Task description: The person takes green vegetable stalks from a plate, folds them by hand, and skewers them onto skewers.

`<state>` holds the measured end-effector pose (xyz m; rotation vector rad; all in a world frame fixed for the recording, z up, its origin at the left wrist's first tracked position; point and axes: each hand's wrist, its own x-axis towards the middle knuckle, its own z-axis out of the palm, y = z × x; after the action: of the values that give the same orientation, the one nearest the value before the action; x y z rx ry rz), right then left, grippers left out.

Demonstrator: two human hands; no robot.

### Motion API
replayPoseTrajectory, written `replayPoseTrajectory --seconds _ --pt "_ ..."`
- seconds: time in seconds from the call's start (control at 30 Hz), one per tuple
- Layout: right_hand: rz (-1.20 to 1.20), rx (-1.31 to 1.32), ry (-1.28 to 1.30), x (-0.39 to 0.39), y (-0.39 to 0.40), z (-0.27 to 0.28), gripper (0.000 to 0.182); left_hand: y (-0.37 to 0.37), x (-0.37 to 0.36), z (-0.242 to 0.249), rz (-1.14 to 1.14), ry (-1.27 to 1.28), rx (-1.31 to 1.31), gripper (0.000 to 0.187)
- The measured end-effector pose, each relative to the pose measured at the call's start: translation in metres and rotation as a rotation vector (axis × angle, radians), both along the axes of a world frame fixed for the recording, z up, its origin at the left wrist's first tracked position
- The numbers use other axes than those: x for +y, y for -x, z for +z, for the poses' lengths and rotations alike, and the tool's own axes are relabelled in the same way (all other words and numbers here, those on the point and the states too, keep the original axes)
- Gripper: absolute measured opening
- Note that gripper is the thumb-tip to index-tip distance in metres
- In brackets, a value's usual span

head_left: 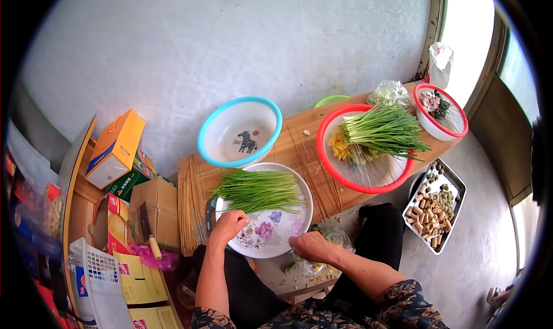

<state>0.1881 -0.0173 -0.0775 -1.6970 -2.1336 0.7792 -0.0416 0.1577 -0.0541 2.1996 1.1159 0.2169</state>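
A white plate with printed flowers [265,231] lies in front of me, and a bundle of green chives [259,191] rests across its far half. My left hand [230,225] is over the plate's left rim, just below the cut ends, its fingers pinched together. At the plate's lower right rim is my right hand [311,246], curled closed. Anything thin in either hand is too small to make out. Long thin bamboo skewers [194,205] lie on the wooden table [291,150] left of the plate.
A blue-rimmed basin [239,131] stands behind the plate. To the right, a red-rimmed basin [322,156] holds more chives, yellow pieces and skewers; a smaller red-rimmed basin [442,128] is beyond. A metal tray [436,205] of rolled pieces sits lower right. A knife [151,237] leans among boxes left.
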Motion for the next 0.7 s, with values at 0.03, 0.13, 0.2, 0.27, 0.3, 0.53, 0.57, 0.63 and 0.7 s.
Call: replayPoseTrajectory --seconds 0.03,0.13,0.2,0.27,0.3,0.53,0.57,0.63,0.7 --pt "0.005 -0.009 0.040 0.000 0.000 0.000 0.018 0.001 0.001 -0.002 -0.001 0.000 0.001 0.020" --pt "0.018 0.008 0.031 -0.002 0.002 -0.001 0.018 0.004 0.002 -0.006 -0.002 -0.014 -0.018 0.019" --pt "0.017 0.009 0.027 -0.003 0.003 -0.001 0.018 0.005 0.001 -0.004 0.034 0.018 -0.021 0.018" --pt "0.016 0.009 0.023 -0.003 0.003 -0.001 0.018 0.007 0.002 -0.005 0.029 0.020 -0.021 0.019" --pt "0.016 0.005 0.025 -0.003 0.003 0.000 0.018 0.008 0.002 -0.005 0.025 0.023 -0.020 0.019" --pt "0.015 0.007 -0.071 -0.007 0.003 -0.004 0.014 0.011 0.001 -0.005 0.046 0.049 0.001 0.025" --pt "0.014 0.007 -0.072 -0.007 0.002 -0.005 0.014 0.012 0.001 -0.006 0.041 0.038 -0.002 0.025" --pt "0.013 0.011 -0.075 -0.006 0.002 -0.008 0.015 0.010 -0.001 -0.004 0.033 0.027 -0.005 0.026" --pt "-0.012 0.001 -0.089 -0.006 0.000 -0.012 0.014 0.008 -0.001 -0.002 0.015 0.037 0.023 0.028"
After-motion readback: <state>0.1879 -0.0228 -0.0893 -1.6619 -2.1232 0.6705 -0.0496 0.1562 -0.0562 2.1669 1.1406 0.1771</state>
